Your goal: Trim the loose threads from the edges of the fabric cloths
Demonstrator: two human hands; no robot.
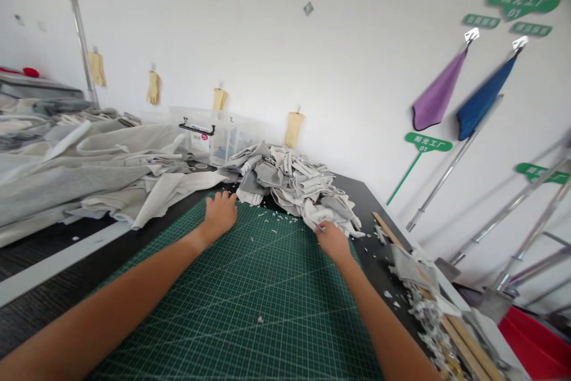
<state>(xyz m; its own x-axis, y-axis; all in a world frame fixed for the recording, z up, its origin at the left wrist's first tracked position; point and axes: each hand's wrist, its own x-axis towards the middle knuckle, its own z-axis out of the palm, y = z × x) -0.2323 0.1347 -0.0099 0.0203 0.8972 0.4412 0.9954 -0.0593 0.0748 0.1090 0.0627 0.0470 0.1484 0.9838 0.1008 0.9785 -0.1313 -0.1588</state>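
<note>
The fingers of my left hand (220, 214) were spread and released, palm down, over the far left part of the green cutting mat (250, 298). The fingers of my right hand (334, 241) were curled at a white fabric piece (325, 213); a small pale item showed at their tips, and I could not tell whether they grasped it, the fabric or both. This piece formed the front right edge of the pile of grey and white fabric pieces (279, 176), located at the far end of the mat and on the dark counter (357, 194) behind it. White fabric scraps (274, 219) lay scattered before the pile. To the left, large grey fabric sheets (98, 158) were layered on the counter, with a flat white strip (66, 259) nearer me. A clear plastic bin (220, 146) with a black handle stood behind. To the right, wooden strips (464, 336) lay beneath fabric offcuts (405, 265). On the wall (375, 42) hung yellow gloves (294, 129), a purple cloth (439, 93) and a blue cloth (486, 98).
</note>
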